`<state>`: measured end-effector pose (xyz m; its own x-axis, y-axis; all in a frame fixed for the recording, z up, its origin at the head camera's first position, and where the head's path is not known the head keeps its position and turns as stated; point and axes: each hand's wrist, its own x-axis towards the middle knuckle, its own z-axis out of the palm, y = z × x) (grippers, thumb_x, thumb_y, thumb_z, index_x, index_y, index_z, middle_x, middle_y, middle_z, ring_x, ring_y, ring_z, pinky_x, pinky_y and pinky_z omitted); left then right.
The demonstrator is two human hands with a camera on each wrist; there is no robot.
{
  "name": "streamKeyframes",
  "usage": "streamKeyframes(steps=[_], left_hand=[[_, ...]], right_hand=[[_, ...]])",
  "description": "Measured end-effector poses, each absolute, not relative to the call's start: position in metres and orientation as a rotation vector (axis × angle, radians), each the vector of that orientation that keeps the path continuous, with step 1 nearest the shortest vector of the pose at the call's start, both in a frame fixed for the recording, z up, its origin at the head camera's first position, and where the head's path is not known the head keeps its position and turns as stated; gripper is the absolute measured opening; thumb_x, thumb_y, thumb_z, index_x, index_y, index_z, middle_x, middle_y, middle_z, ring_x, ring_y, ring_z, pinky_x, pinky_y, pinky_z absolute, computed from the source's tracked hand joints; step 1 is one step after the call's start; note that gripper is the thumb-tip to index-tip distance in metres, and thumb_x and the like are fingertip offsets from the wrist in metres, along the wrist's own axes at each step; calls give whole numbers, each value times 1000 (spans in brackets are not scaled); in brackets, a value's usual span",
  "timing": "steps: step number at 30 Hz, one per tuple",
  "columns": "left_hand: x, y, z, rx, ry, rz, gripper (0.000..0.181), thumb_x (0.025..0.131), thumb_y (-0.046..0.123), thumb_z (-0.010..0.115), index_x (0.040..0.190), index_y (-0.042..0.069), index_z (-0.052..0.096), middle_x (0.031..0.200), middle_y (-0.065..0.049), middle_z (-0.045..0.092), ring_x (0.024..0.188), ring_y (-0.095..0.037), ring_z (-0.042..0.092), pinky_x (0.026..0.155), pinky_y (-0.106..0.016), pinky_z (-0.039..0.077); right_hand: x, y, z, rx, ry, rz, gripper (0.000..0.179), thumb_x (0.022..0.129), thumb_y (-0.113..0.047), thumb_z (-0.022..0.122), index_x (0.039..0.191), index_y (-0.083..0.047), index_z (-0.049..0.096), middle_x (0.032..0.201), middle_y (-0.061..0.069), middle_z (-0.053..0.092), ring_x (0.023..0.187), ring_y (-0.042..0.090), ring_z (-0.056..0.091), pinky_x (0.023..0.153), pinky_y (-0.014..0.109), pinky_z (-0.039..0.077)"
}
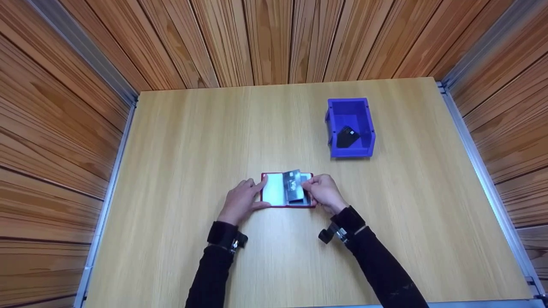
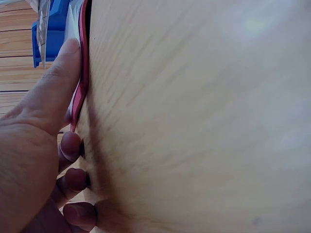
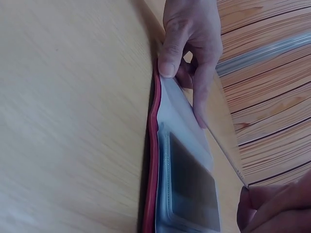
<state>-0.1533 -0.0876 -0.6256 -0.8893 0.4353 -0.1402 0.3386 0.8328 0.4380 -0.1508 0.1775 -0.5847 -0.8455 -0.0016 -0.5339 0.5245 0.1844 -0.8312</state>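
Note:
A red-covered card holder [image 1: 274, 190] lies spread on the table, pale inner pages up. My left hand [image 1: 240, 199] presses its left half, thumb near the front edge and index finger farther back; the other fingertips rest on the table in the left wrist view. Above the right half, my right hand [image 1: 325, 192] pinches a grey card marked "Vip" [image 1: 293, 185] between thumb and finger. The right wrist view shows that card edge-on, tilted above the pages. A dark card [image 3: 190, 184] sits behind the clear sleeve there.
A blue-purple bin [image 1: 363, 150] stands at the back right with a black card [image 1: 347, 137] inside. Wooden-plank walls [image 1: 269, 42] and metal rails [image 1: 483, 158] border the light wood table [image 1: 184, 141]. Each wrist wears a black band with a small camera.

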Motion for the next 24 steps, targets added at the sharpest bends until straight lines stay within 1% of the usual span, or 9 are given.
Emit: streamKeyframes(steps=[3, 7, 13, 19, 22, 24], left_hand=[[-153, -88, -625, 595, 2780, 594, 92, 83, 58, 76, 160, 23, 39, 91, 1, 40, 81, -14, 36, 69, -28, 30], [-153, -88, -626, 605, 2782, 603, 91, 83, 56, 76, 159, 22, 40, 91, 1, 40, 81, -15, 36, 69, -28, 30], [-152, -89, -625, 610, 2791, 596, 90, 84, 55, 76, 159, 22, 40, 91, 1, 40, 81, -14, 36, 70, -27, 30], [-152, -87, -625, 596, 2792, 596, 90, 83, 56, 77, 159, 22, 41, 90, 1, 40, 80, -15, 35, 69, -27, 29], [-152, -86, -624, 599, 2795, 597, 90, 82, 56, 77, 158, 21, 43, 89, 1, 40, 79, -15, 35, 68, -27, 28], [-152, -86, -624, 604, 2795, 588, 90, 83, 56, 76, 159, 21, 43, 90, 1, 40, 79, -15, 35, 68, -27, 28]], right_hand=[[-153, 181, -582, 494, 2040, -1719, 13, 100, -6, 64, 88, -1, 61, 57, -3, 49, 43, 5, 43, 40, 20, 39], [-161, 191, -571, 495, 2027, -1762, 12, 100, -7, 64, 92, 1, 63, 59, -4, 50, 46, 4, 44, 41, 19, 39], [-179, 218, -543, 533, 2059, -1793, 14, 102, -10, 63, 102, 4, 66, 60, -5, 52, 47, 3, 45, 43, 17, 40], [-198, 248, -520, 567, 2119, -1851, 23, 102, -14, 65, 114, 6, 66, 62, -8, 55, 46, 1, 47, 43, 17, 40], [-207, 262, -513, 584, 2158, -1861, 26, 103, -18, 65, 114, 5, 66, 58, -9, 53, 44, 1, 47, 42, 17, 39], [-212, 269, -510, 606, 2164, -1885, 23, 103, -18, 64, 111, 4, 65, 57, -9, 52, 43, 1, 47, 41, 17, 39]])
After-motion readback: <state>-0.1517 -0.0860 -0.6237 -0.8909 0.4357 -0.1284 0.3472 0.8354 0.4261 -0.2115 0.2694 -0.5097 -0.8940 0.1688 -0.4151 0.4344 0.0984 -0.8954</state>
